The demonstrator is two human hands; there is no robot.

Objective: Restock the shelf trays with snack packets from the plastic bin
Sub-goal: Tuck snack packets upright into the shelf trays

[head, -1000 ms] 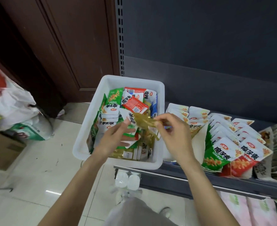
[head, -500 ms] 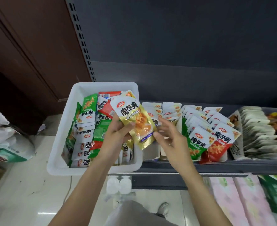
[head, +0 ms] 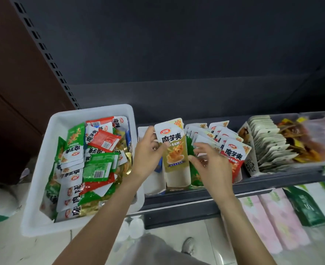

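The left hand [head: 147, 152] pinches the gold packet [head: 174, 145] upright at its left edge over a shelf tray [head: 177, 181]. The right hand [head: 212, 163] is beside it, fingers [head: 200, 147] spread, not touching.

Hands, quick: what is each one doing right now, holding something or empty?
Left hand: holds the gold snack packet upright over a shelf tray.
Right hand: open, fingers spread beside the packet, holding nothing.
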